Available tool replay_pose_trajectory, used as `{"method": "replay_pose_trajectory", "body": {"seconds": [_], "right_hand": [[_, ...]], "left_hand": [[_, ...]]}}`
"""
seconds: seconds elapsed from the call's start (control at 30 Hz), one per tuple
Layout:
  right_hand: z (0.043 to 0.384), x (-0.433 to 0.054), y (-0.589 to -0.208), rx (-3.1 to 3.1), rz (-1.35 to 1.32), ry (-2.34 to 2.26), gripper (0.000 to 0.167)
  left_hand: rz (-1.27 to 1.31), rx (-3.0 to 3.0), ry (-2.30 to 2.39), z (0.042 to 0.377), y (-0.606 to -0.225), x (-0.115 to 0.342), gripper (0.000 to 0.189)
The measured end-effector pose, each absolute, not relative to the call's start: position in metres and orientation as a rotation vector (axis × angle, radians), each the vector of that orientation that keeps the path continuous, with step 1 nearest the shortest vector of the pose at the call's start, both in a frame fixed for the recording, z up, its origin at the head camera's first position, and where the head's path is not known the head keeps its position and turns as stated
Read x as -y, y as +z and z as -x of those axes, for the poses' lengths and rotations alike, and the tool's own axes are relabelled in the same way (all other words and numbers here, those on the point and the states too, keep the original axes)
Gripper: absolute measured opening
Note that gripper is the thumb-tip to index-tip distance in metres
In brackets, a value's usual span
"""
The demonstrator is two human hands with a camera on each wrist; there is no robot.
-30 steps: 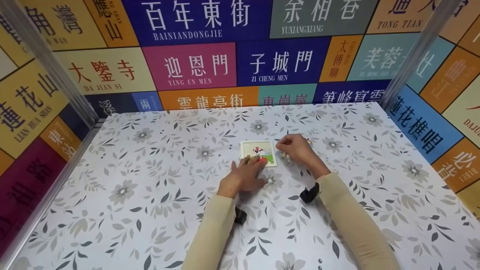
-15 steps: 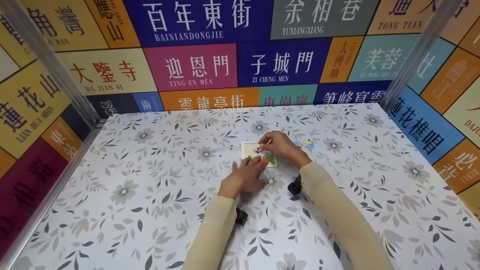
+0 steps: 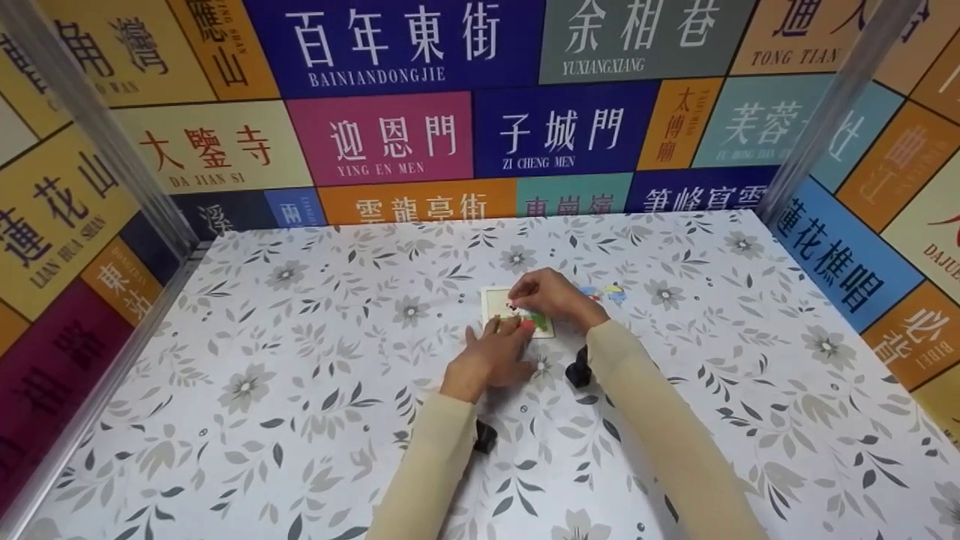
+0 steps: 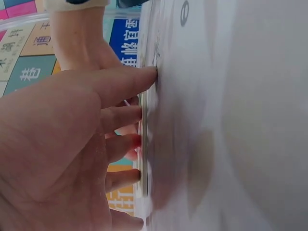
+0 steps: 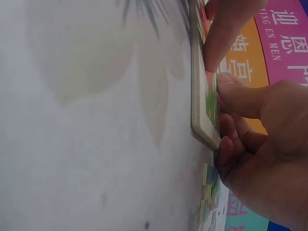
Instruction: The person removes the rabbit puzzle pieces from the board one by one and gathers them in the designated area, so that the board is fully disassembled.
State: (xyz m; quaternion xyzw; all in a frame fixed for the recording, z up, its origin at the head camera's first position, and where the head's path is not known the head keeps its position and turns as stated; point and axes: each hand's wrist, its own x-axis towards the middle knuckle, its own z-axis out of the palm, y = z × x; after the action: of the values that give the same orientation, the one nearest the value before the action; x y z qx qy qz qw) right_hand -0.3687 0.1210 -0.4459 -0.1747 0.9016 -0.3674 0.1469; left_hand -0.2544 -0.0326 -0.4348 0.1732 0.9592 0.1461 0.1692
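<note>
Cream board [image 3: 495, 299] underlies left hand [image 3: 491, 356], grip spread, and right hand [image 3: 551, 294], grip unclear.

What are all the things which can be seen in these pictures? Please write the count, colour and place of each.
Table surface: one, white with grey flowers and leaves, lower part of the head view
Puzzle board: one, cream rim, flat on the table surface
Picture: one, green and red parts visible, inside the puzzle board, partly covered
Loose pieces: several, exact count unclear, blue and yellow, right of the puzzle board
Wall panels: many, multicoloured, behind and beside the table surface
Corner posts: two, translucent, left and right
Wrist devices: two, black, near the cuffs
Sleeves: two, beige, at the near side
Left hand: one, fingertips on the puzzle board
Right hand: one, fingers curled, at the puzzle board
</note>
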Motion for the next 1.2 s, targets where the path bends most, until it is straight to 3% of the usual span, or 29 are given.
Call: {"method": "replay_pose_trajectory", "body": {"seconds": [1.2], "right_hand": [[0.37, -0.118, -0.444, -2.579, 0.461, -1.02, 0.015]], "left_hand": [[-0.412, -2.79, 0.312, 0.25, -0.435, 0.002, 0.064]]}}
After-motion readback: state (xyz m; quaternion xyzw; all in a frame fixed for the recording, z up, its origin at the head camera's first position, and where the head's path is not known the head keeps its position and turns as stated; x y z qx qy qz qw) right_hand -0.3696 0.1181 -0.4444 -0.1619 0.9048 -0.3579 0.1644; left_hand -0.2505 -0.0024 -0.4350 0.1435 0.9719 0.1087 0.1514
